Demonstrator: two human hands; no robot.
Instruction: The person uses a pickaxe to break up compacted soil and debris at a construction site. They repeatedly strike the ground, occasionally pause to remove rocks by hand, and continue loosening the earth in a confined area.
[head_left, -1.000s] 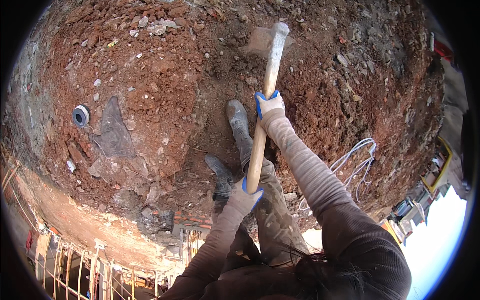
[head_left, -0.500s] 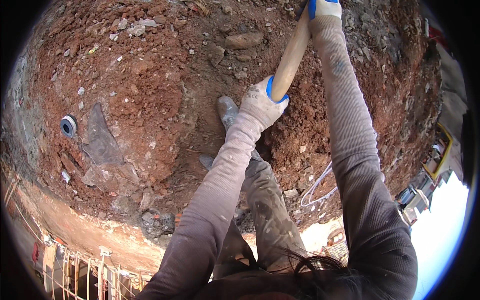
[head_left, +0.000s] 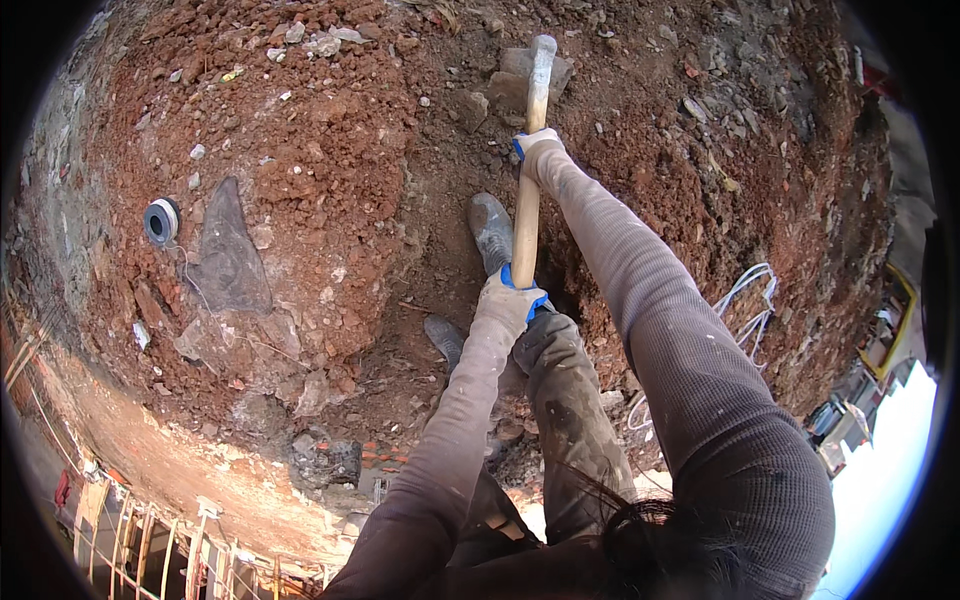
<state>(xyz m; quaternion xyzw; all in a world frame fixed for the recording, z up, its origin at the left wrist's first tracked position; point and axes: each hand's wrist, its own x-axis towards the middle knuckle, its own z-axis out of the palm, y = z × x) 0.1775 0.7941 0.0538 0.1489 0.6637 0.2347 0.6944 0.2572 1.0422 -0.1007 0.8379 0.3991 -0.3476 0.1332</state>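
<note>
Both my gloved hands are closed round the pale wooden handle (head_left: 526, 225) of a swinging tool with a narrow, worn grey metal head (head_left: 543, 58). Whether that head is a pick or a hoe does not show. My left hand (head_left: 508, 303) grips the butt end near my knee. Higher up, close below the head, my right hand (head_left: 541, 146) wraps the shaft. The gloves are off-white with blue palms. The tool's head is over a flat stone (head_left: 512, 88); whether it touches is unclear. Reddish loose soil (head_left: 320, 190) lies around my feet.
My grey-smeared boot (head_left: 490, 228) stands on the dirt. To the left lie a spool of line (head_left: 161, 221) and a dark flat piece (head_left: 232, 255). White cable (head_left: 752, 305) loops right of my right arm. A drop with wooden poles (head_left: 165, 550) appears at the lower left.
Both hands have come down and left with the tool, nearer my body. The handle has swung more upright in view, and its metal head now shows fully. My right arm is more bent.
</note>
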